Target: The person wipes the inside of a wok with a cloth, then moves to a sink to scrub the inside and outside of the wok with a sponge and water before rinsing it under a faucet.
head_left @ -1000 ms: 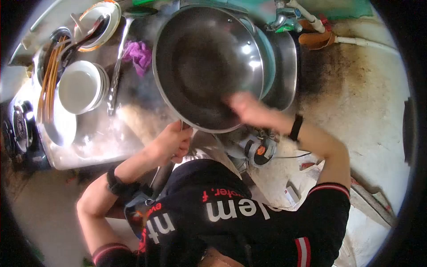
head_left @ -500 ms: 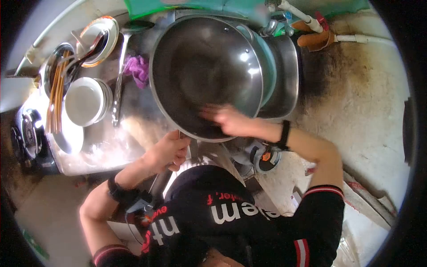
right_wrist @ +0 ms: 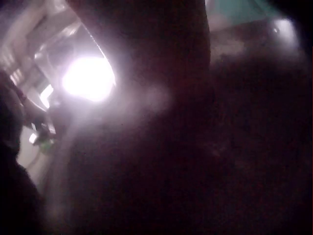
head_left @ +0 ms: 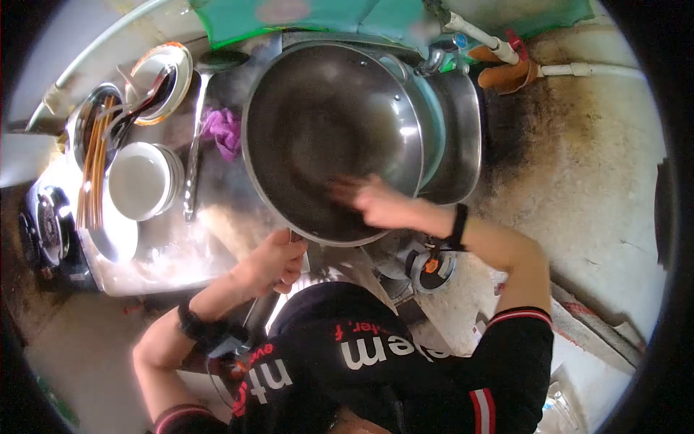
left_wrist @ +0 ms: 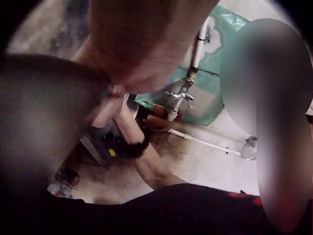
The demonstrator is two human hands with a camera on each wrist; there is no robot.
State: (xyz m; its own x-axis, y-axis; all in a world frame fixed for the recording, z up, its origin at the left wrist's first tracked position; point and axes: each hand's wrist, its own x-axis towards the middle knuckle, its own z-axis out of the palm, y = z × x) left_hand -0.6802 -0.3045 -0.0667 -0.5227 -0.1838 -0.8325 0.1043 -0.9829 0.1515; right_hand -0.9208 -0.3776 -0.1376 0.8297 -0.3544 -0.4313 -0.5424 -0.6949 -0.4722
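Directly before the person point(head_left: 405, 369), at twelve o'clock, is a wok point(head_left: 311, 123), its seven-o'clock handle point(head_left: 295, 236) gripped by the left hand point(head_left: 273, 262). Inside, toward five, the right hand point(head_left: 376, 203) stretches out blurred fingers point(head_left: 350, 194); at nine, a purple cloth point(head_left: 223, 134) lies on the bench point(head_left: 170, 242).

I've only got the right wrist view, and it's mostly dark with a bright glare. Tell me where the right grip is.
Observer: In the head view, the right grip reaches inside the near part of the large dark pan; its fingers are blurred, so contact is hard to judge.
Operator: Now report the left grip.
Observer: The left grip is curled at the pan's near edge, apparently around its handle.
Operator: Tell me what lies just left of the pan.
Observer: A purple cloth lies between the pan and a long-handled metal utensil.
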